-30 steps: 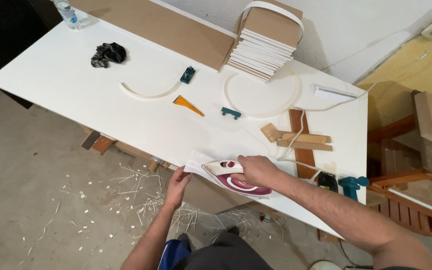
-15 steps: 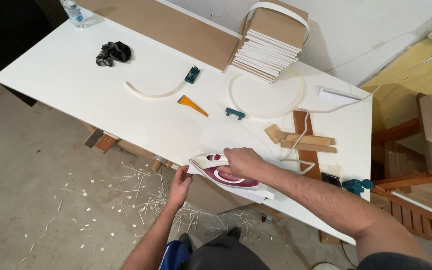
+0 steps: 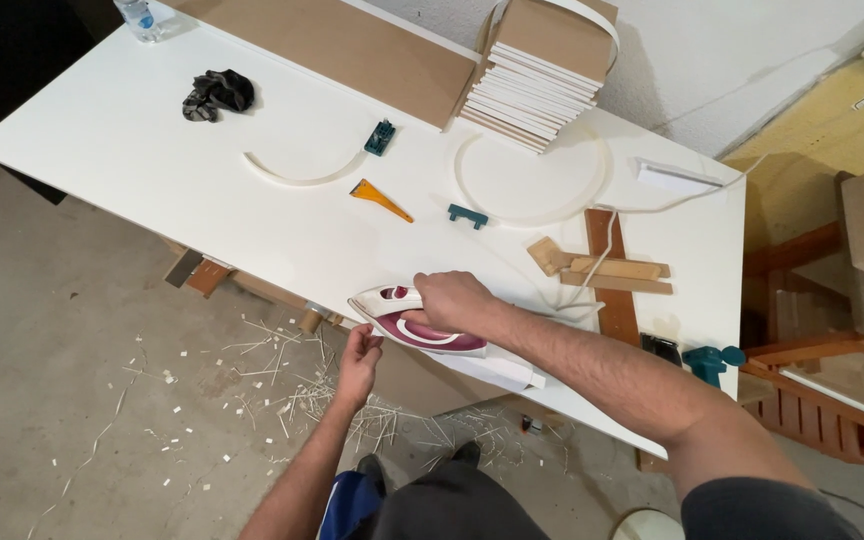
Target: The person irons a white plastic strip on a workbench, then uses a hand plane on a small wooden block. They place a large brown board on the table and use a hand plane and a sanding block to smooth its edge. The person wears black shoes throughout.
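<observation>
My right hand (image 3: 455,300) grips the handle of a white and dark red clothes iron (image 3: 410,322) lying along the front edge of the white table (image 3: 132,150). A white strip of edge banding or paper (image 3: 500,370) shows under the iron's rear, along that edge. My left hand (image 3: 359,362) is just below the edge, under the iron's nose, fingers curled; what it touches is hidden. The iron's white cord (image 3: 592,270) runs back across the table.
On the table: a stack of white-edged boards (image 3: 532,85), a brown panel (image 3: 352,45), curved white strips (image 3: 297,175), an orange wedge (image 3: 380,200), teal clips (image 3: 467,214), wooden blocks (image 3: 612,268), a black rag (image 3: 217,93), a bottle (image 3: 140,15). Shavings litter the floor (image 3: 282,390).
The iron and my right hand have slid left along the front edge. My left hand stays beneath the edge near the iron's nose.
</observation>
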